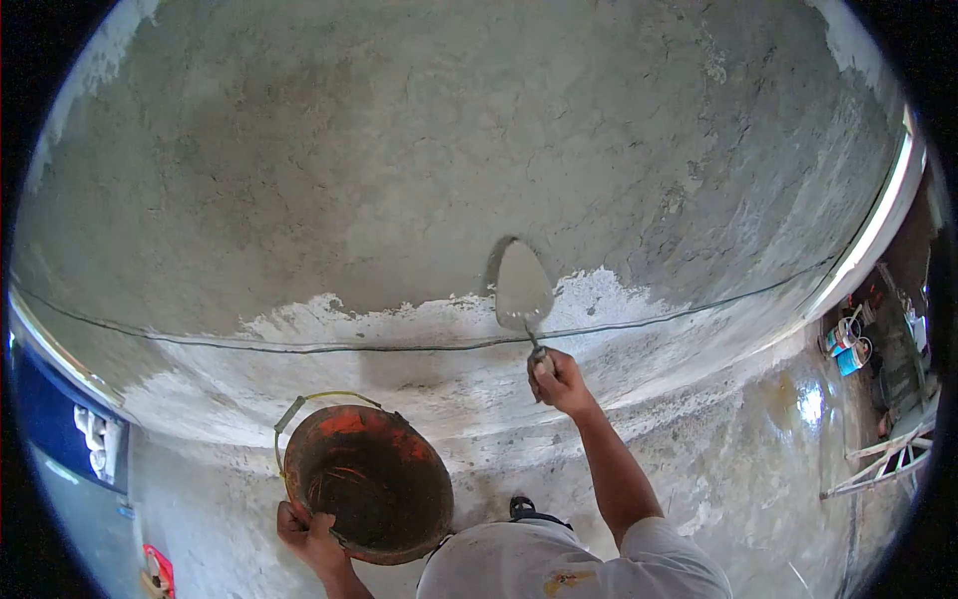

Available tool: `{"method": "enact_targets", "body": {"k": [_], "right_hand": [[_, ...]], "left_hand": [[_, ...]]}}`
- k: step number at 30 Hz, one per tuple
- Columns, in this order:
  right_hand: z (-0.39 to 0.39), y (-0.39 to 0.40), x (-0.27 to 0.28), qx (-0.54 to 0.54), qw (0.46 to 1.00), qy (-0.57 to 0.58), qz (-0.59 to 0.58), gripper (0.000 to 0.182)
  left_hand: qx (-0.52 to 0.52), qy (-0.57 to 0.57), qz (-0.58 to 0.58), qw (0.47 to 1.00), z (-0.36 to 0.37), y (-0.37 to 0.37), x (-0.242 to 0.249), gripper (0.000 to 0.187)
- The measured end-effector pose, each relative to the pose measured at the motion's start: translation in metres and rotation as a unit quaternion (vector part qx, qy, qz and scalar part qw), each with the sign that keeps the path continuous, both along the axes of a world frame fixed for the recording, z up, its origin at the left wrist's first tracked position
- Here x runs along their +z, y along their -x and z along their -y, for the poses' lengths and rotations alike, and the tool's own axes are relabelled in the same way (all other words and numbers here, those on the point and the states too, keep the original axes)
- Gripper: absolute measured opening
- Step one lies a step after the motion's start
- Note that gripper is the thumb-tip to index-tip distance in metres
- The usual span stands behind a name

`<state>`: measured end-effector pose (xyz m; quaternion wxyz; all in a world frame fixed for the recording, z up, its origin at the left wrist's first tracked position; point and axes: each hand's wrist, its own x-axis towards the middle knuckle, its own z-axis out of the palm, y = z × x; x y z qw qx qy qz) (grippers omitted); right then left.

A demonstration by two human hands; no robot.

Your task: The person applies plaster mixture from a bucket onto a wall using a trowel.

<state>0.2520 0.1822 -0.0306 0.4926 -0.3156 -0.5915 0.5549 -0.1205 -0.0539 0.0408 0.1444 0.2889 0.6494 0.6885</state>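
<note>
My right hand point(560, 383) is closed around the handle of a pointed trowel point(523, 290). The trowel's blade points up and lies close to the wall; whether it touches is hard to tell. My left hand point(311, 537) grips the rim of a dark bucket point(369, 484) with reddish-orange stains inside and a yellowish wire handle. The bucket is tilted with its mouth toward me, and its inside looks dark. Grey plaster point(399, 180) covers the upper wall, ending in a ragged lower edge above a paler strip.
A dark cable point(399, 348) runs across the wall below the plaster edge. At right stand paint buckets point(849, 357) and a white metal frame point(888, 459), near a wet patch on the floor point(758, 479). A red item point(160, 571) lies at lower left.
</note>
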Motion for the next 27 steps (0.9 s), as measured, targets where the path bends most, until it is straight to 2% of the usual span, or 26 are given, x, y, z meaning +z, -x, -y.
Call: {"method": "enact_targets", "body": {"k": [2,5,7,8,9,12,13,15,16,19,21,23,25,27], "right_hand": [[-0.014,0.007,-0.012,0.001,1.0,0.006,0.006,0.028],[-0.018,0.011,-0.026,-0.008,0.998,0.017,0.066,0.028],[-0.007,0.012,-0.031,0.031,0.979,0.012,0.203,0.028],[-0.003,0.011,-0.034,0.032,0.975,-0.005,0.221,0.027],[0.001,0.009,-0.033,0.03,0.974,-0.011,0.225,0.027],[0.005,0.002,-0.032,-0.021,0.992,-0.05,0.11,0.027],[0.001,-0.003,-0.032,-0.018,0.992,-0.05,0.111,0.027],[-0.01,-0.008,-0.017,-0.042,0.998,-0.035,0.01,0.028],[-0.017,-0.011,-0.015,-0.041,0.999,-0.018,0.005,0.027],[-0.034,-0.02,-0.019,-0.018,1.0,0.01,0.002,0.026],[-0.037,-0.024,-0.04,-0.019,0.999,-0.007,0.039,0.024],[-0.029,-0.028,-0.057,-0.009,0.987,0.011,0.158,0.024],[-0.01,-0.034,-0.057,-0.014,0.986,-0.009,0.166,0.024],[-0.009,-0.036,-0.05,-0.016,0.985,-0.025,0.173,0.023]], "left_hand": [[-0.001,0.001,-0.009,1.0,0.002,0.003,0.001,0.035],[-0.015,-0.03,0.058,0.998,0.003,0.006,0.0,0.034],[-0.004,-0.005,0.032,0.999,0.005,0.008,0.0,0.033],[-0.006,-0.009,0.036,0.999,0.008,0.011,-0.002,0.033],[-0.005,0.015,0.023,1.0,0.01,0.015,-0.005,0.034],[-0.008,0.028,0.02,0.999,0.014,0.021,-0.017,0.036],[-0.015,0.023,0.024,0.999,0.016,0.022,-0.02,0.036],[0.005,0.047,0.01,0.999,0.018,0.02,-0.019,0.037],[0.022,0.069,-0.004,0.997,0.018,0.02,-0.018,0.037],[-0.017,0.048,0.015,0.999,0.02,0.025,-0.027,0.037],[-0.014,0.009,0.032,0.999,0.016,0.011,-0.02,0.037],[-0.009,-0.032,0.047,0.998,0.013,0.003,-0.015,0.037],[-0.03,-0.07,0.094,0.993,0.012,-0.002,-0.015,0.037],[-0.028,-0.054,0.091,0.994,0.01,-0.012,-0.004,0.037]]}}
